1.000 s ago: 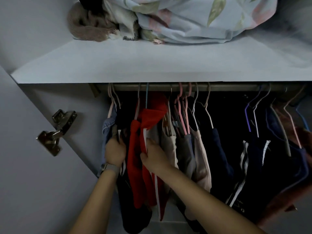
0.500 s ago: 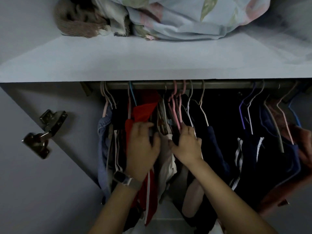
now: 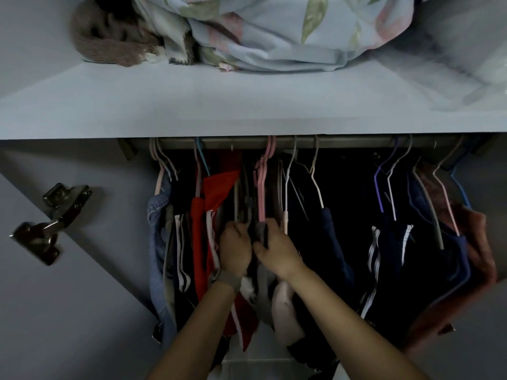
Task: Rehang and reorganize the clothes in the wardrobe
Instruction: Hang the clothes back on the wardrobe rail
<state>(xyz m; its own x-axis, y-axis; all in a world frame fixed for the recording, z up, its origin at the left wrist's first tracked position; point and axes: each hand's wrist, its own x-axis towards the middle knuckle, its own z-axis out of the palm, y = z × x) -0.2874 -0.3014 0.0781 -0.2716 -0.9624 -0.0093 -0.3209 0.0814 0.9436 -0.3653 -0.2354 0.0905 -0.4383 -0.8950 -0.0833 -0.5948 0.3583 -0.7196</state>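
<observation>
Clothes hang on thin hangers from a metal rail under a white shelf. At the left are a denim piece, a dark striped garment and a red garment. Both my hands are pushed in among the middle clothes, close together. My left hand curls around a bunch of dark and grey fabric just right of the red garment. My right hand grips a grey garment below the pink hangers. A pale pink garment hangs under my right wrist.
Navy striped clothes and a rust garment hang at the right, with a dark gap before them. A floral blanket and a brown knit lie on the shelf. The open door's hinge sticks out at the left.
Both hands worked rightwards along the rail, from the red garment into the middle clothes. They have drawn together and now grip fabric beside each other.
</observation>
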